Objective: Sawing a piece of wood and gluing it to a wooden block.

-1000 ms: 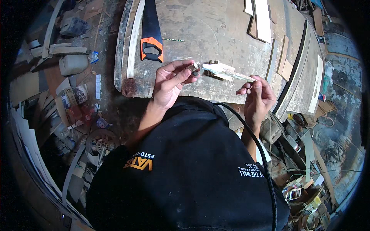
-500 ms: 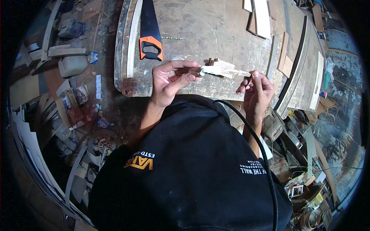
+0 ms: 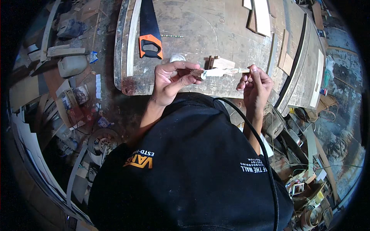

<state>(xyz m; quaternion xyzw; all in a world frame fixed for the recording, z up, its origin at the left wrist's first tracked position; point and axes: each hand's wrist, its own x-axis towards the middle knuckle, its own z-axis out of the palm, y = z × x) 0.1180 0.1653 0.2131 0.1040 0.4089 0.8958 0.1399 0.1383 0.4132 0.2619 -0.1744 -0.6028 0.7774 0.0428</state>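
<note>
Both hands are raised over the near edge of the workbench. My left hand pinches a small rough brown piece of wood between thumb and fingers. My right hand grips the end of a thin pale stick in a thumb-and-finger pinch. Between the hands stretches a whitish, uneven length that meets the brown piece; whether it is all one with the stick I cannot tell. Behind the left fingers sits a small round white container, partly hidden. Beyond the stick lie small brown wood blocks and a pale wood offcut.
A handsaw with an orange and black handle lies at the bench's left, beside a long pale wood strip. Boards and a long dark strip occupy the right. Clutter, including a plastic jug, covers the floor. A black cable crosses my front.
The brown piece has tilted in my left fingers, showing more of its rough face. My left hand has shifted slightly right, and the round white container shows more.
</note>
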